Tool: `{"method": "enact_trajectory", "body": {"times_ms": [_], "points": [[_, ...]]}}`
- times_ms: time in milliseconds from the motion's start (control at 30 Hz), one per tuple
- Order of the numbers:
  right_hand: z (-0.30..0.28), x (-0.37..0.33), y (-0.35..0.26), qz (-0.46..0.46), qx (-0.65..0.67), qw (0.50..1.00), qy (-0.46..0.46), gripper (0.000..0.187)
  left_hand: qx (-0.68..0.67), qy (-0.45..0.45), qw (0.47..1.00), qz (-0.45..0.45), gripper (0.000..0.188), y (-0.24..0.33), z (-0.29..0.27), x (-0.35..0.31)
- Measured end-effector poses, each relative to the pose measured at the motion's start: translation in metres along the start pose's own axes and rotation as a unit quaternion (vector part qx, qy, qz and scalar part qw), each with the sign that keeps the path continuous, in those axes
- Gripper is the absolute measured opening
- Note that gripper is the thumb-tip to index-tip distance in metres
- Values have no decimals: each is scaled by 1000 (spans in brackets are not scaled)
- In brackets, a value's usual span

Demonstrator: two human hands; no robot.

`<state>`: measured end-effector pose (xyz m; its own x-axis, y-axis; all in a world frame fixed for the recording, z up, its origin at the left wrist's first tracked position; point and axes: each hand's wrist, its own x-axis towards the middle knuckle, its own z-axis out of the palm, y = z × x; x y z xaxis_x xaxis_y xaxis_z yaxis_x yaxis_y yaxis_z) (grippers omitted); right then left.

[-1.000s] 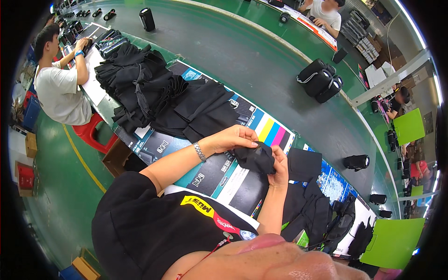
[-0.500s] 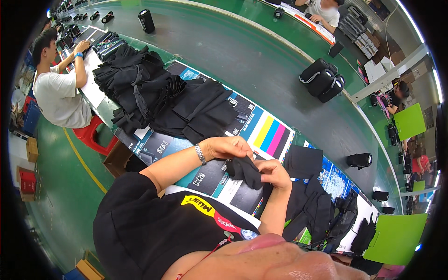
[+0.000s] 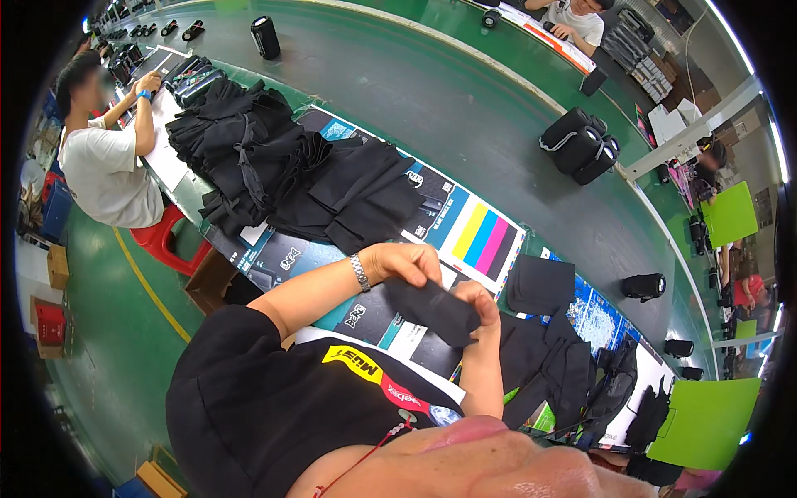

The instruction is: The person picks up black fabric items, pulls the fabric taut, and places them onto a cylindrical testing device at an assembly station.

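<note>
A small black fabric piece [image 3: 430, 310] is stretched between my two hands above the printed sheets on the bench. My left hand [image 3: 402, 264], with a metal watch at its wrist, pinches the cloth's upper left end. At the other end my right hand [image 3: 479, 309] grips the cloth with thumb and fingers closed on it. Just right of my right hand lies a flat stack of black cloth pieces [image 3: 540, 285]. Farther left on the bench is a big heap of black cloth pieces [image 3: 249, 153], partly tied in a bundle.
Printed sheets with colour bars [image 3: 480, 241] cover the bench. More black cloth [image 3: 552, 365] lies at its right end. Beyond runs a grey conveyor belt [image 3: 398, 108] carrying black cylindrical speakers [image 3: 579, 143]. A co-worker in a white shirt [image 3: 108, 178] sits on a red stool [image 3: 170, 241] at the left.
The cloth was bunched between my fingers and is now drawn out flatter. My hands have moved slightly apart. The speakers on the belt have shifted slightly to the right.
</note>
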<state>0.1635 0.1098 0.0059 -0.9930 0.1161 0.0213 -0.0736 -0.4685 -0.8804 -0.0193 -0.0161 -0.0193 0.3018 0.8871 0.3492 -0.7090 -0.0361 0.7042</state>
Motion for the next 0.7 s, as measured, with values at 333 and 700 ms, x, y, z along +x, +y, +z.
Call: {"method": "enact_trajectory", "body": {"times_ms": [333,700], "points": [[0,8,-17,34,3,998,55,38,343,54,910,-228,38,34,27,14],[-9,19,-16,-42,-36,991,-124,38,445,-12,864,-236,52,54,69,7]]}}
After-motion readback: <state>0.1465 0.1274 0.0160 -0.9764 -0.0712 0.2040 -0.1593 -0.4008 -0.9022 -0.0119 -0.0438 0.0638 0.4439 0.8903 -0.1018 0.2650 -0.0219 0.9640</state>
